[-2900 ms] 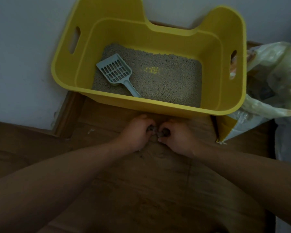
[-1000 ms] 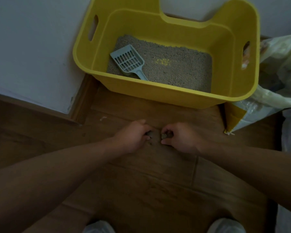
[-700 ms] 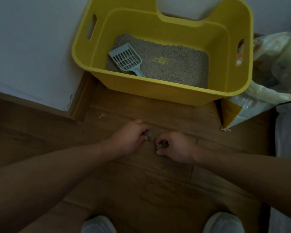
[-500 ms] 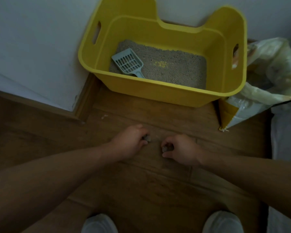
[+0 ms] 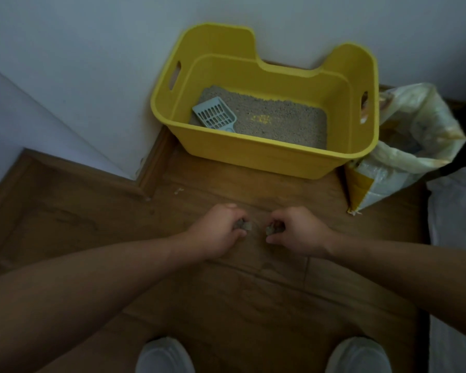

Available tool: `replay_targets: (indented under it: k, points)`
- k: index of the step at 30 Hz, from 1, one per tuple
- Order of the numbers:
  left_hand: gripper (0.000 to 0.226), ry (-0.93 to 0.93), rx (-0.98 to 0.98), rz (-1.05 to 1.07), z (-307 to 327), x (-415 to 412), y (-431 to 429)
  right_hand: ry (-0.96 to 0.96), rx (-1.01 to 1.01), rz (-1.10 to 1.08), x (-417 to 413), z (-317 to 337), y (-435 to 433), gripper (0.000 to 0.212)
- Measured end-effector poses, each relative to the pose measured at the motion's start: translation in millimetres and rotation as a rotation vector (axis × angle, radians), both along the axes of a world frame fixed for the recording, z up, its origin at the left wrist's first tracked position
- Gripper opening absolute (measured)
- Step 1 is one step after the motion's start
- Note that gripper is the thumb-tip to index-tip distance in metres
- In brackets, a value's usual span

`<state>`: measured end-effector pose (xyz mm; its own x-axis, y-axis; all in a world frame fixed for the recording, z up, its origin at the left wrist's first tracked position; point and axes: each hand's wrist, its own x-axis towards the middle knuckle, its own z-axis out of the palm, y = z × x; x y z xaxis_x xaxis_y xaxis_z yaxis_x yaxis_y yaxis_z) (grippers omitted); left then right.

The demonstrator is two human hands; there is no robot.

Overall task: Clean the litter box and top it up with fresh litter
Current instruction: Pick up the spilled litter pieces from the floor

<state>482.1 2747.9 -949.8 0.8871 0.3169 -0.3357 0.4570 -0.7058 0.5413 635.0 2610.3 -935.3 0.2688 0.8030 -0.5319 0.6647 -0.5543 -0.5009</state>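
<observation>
the wooden floor fills the lower view. the yellow litter box sits on it against the white wall, with an open litter bag just beside its right side. grey litter covers the box bottom. the left hand and right hand are low in front of the box, near each other but apart. a pale blue scoop lies on the litter at the left. each hand's curled fingers grasp a small grey lump: the left clump and the right clump.

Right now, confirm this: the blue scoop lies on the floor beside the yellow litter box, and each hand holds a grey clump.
Wrong on one point. The head view shows the blue scoop inside the yellow litter box, on the litter, not on the floor beside it. The left hand and right hand do each hold a grey clump.
</observation>
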Motion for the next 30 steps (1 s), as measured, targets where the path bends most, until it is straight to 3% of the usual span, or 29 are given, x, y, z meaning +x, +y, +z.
replay_targets:
  k: [9,23,30]
  points:
    - [0.030,-0.114,0.083,-0.040,37.0,3.2,27.7,0.020,0.158,-0.046,4.0,30.8,27.4,0.024]
    - [0.029,-0.314,0.189,-0.020,104.6,22.6,65.1,-0.037,0.333,-0.110,27.5,96.5,64.4,0.031]
    - [0.029,-0.336,0.174,0.047,119.6,39.3,68.4,0.071,0.382,-0.216,43.5,113.7,71.9,0.025]
